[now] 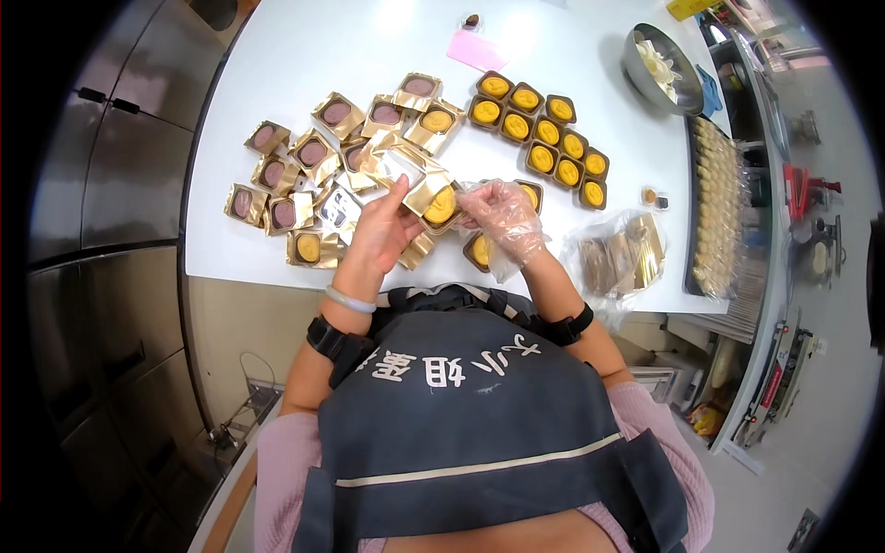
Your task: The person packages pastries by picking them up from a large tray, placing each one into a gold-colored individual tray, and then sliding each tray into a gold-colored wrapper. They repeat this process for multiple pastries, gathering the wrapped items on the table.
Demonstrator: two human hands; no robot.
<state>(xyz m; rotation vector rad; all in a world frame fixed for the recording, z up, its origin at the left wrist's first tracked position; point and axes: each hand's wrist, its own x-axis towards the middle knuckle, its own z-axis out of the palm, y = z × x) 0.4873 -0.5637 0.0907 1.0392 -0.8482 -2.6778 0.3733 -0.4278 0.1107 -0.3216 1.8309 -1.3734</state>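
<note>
My left hand (pixel 383 226), bare, is closed around a gold wrapper bag (pixel 406 164) over the middle of the near table edge. At the bag's mouth sits a round yellow mooncake (pixel 441 205) in a small brown tray, partly inside the bag. In a clear plastic glove, my right hand (pixel 505 217) has its fingers pinched at the right side of that tray. Just behind and below the right hand lie trayed yellow mooncakes (pixel 477 251). To the left are several gold-bagged mooncakes, mostly purple (pixel 312 153), with a yellow one (pixel 308 247) near the edge.
Several yellow mooncakes in brown trays (pixel 542 159) stand in rows beyond my right hand. A clear bag of gold wrappers (pixel 622 256) lies at the near right. Farther off are a metal bowl (pixel 636 69), a pink sheet (pixel 476 50) and a plastic-covered tray of pale pieces (pixel 714 212).
</note>
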